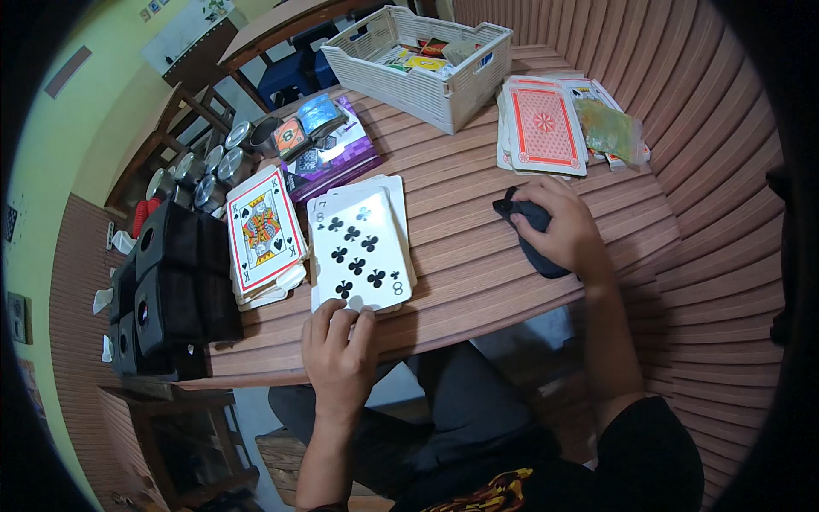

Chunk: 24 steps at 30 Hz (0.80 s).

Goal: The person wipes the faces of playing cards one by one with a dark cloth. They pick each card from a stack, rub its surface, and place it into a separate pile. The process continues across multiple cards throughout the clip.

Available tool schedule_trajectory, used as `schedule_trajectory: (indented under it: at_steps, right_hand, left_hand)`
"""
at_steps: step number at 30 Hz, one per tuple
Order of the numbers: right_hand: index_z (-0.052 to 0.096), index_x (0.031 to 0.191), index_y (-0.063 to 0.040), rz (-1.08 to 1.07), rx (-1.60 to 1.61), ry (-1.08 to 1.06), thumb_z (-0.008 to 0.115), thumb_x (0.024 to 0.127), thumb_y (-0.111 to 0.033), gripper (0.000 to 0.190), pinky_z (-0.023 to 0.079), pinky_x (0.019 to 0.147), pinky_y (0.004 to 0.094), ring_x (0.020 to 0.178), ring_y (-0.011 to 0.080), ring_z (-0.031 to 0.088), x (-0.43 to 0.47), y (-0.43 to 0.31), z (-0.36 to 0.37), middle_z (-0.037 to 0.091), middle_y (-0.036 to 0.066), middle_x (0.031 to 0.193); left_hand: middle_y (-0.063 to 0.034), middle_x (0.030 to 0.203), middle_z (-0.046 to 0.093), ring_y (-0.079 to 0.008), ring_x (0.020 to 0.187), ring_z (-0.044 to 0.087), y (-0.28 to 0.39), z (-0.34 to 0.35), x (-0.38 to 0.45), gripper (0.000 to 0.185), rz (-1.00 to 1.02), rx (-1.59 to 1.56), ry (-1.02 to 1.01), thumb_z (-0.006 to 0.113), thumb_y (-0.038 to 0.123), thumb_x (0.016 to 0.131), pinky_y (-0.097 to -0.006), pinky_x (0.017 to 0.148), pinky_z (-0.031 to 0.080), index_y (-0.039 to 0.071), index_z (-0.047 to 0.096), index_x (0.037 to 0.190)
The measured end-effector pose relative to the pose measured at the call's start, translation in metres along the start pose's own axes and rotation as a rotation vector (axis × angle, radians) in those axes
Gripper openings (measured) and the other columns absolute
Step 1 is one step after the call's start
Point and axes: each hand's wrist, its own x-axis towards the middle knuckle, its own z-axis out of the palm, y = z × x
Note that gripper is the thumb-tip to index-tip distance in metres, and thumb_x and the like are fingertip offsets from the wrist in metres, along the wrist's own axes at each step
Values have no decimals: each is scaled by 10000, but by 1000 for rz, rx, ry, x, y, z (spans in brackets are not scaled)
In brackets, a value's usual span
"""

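Note:
The fingertips of my left hand [339, 345] rest on the near edge of a stack of oversized playing cards [358, 249], with the eight of clubs on top. My right hand [563, 224] grips a small dark cloth pouch [544, 240] lying on the table. Left of the clubs stack sits another pile with the king of spades [262, 230] face up. Beyond my right hand lies a stack of large cards with a red patterned back [544, 125]. Beside it, a clear plastic bag with greenish-yellow contents [611, 131] lies on more large cards.
A cream plastic crate [416, 89] holding loose cards stands at the back. Small card decks [313, 121] sit on a purple box [339, 169]. Metal tins [211, 192] and black cases [173, 288] line the left side. A ridged wood-look wall [710, 192] curves along the right.

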Motion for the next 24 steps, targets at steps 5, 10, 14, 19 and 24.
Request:
schedule_trajectory:
  at_steps: [5, 10, 14, 19, 24]
  right_hand:
    - [764, 1107, -72, 19, 39, 93, 832, 886, -156, 246, 543, 996, 458, 1117, 351, 676, -14, 2, -7, 714, 114, 1091]
    - [770, 1086, -76, 71, -79, 159, 838, 871, -156, 239, 561, 982, 471, 1115, 346, 682, -12, 2, 5, 720, 106, 1091]
    - [772, 1083, -89, 226, -152, 276, 840, 857, -147, 243, 555, 988, 488, 1109, 366, 674, -13, 3, 10, 721, 109, 1107]
    - [766, 1091, -100, 368, -196, 399, 836, 856, -143, 250, 538, 991, 508, 1116, 389, 656, -13, 7, 6, 712, 117, 1139]
    - [769, 1095, -111, 403, -185, 401, 827, 871, -149, 234, 539, 983, 505, 1115, 379, 658, -14, 9, 4, 711, 108, 1142]
  left_hand:
    - [-87, 955, 717, -315, 1015, 702, -7, 9, 9, 121, -61, -22, -126, 816, 62, 861, -465, 847, 571, 70, 754, 965]
    - [-79, 974, 744, -299, 967, 697, 0, 7, 49, 122, -42, -67, -168, 840, 87, 868, -447, 818, 569, 72, 776, 970]
    - [-122, 989, 736, -345, 956, 708, 21, 28, 99, 126, 99, -184, -108, 827, 47, 882, -462, 840, 575, 40, 780, 998]
    - [-134, 1225, 729, -340, 1123, 712, 56, 95, 171, 370, 322, -323, -115, 816, 91, 882, -469, 953, 588, 57, 749, 1244]
    - [-142, 1380, 705, -352, 1275, 667, 95, 156, 220, 544, 457, -284, -32, 788, 186, 905, -469, 1070, 570, 64, 665, 1421]
